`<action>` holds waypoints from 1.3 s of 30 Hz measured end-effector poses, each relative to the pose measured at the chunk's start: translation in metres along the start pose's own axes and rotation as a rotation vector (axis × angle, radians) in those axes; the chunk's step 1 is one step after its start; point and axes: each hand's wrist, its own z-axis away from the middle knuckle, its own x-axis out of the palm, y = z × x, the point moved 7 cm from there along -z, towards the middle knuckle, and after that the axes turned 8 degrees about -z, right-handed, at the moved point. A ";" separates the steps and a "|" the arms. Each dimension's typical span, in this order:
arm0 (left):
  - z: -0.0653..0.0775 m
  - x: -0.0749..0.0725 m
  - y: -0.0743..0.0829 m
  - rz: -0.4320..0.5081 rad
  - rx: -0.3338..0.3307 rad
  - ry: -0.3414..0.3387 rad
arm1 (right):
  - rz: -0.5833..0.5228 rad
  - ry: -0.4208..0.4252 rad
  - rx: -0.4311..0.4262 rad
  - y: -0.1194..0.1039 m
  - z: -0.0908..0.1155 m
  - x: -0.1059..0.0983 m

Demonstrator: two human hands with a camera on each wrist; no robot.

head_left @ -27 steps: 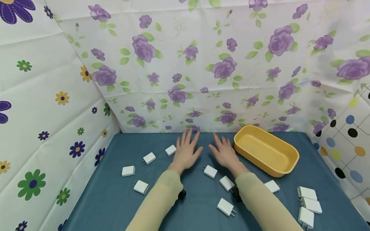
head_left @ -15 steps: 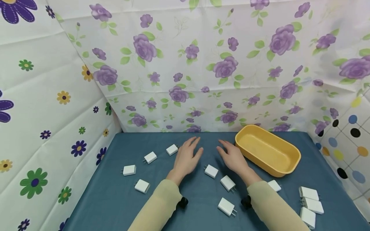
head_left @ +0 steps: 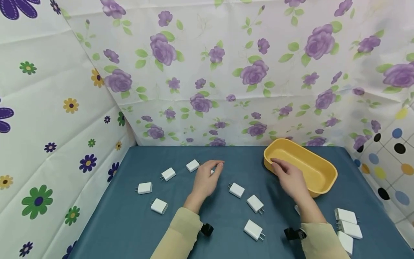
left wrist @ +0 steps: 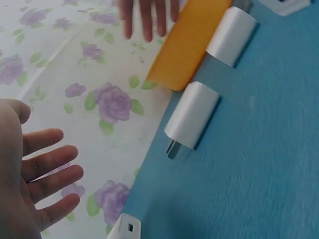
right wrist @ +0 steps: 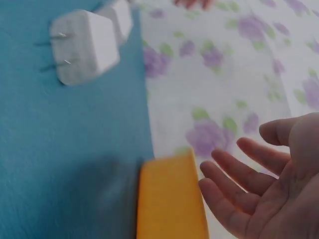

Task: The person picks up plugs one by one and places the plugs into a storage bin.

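My left hand (head_left: 204, 181) hovers over the middle of the table, fingers loosely spread and holding nothing in the left wrist view. Just left of it lies a white charger plug (head_left: 193, 166), and a bit of another white piece (head_left: 211, 172) shows between thumb and fingers. My right hand (head_left: 290, 180) overlaps the near left side of the yellow tray (head_left: 328, 187) in the head view. Its fingers are gently bent and empty in the right wrist view. Between the arms lie white charger plugs, among them one near the middle (head_left: 237, 190) and another with prongs rightward (head_left: 253, 230).
More charger plugs lie on the blue cloth: several at left, such as one near the left edge (head_left: 144, 188), and a close group at right (head_left: 345, 216). Part of one (head_left: 297, 210) peeks out beside the right wrist. Flowered sheets (head_left: 200, 72) rise behind and at the sides.
My right hand has moved right, from beside the tray to over its near left side. My left hand has drawn slightly back, and both hands' fingers have gone from stretched out to bent.
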 end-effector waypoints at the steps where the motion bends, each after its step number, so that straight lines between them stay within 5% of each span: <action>1: -0.001 0.000 0.000 0.016 -0.002 0.011 | 0.006 0.019 0.016 0.003 0.002 -0.007; 11: 0.003 -0.006 -0.007 0.109 -0.017 0.063 | 0.173 0.235 0.191 0.043 0.028 -0.067; 16: 0.005 -0.010 -0.013 0.162 -0.063 0.069 | 0.166 0.326 0.335 0.067 0.039 -0.085; 27: 0.004 -0.007 -0.016 0.234 -0.091 0.066 | 0.129 0.303 0.505 0.089 0.053 -0.081; 39: 0.004 -0.010 -0.016 0.234 -0.095 0.070 | 0.129 0.303 0.482 0.084 0.047 -0.076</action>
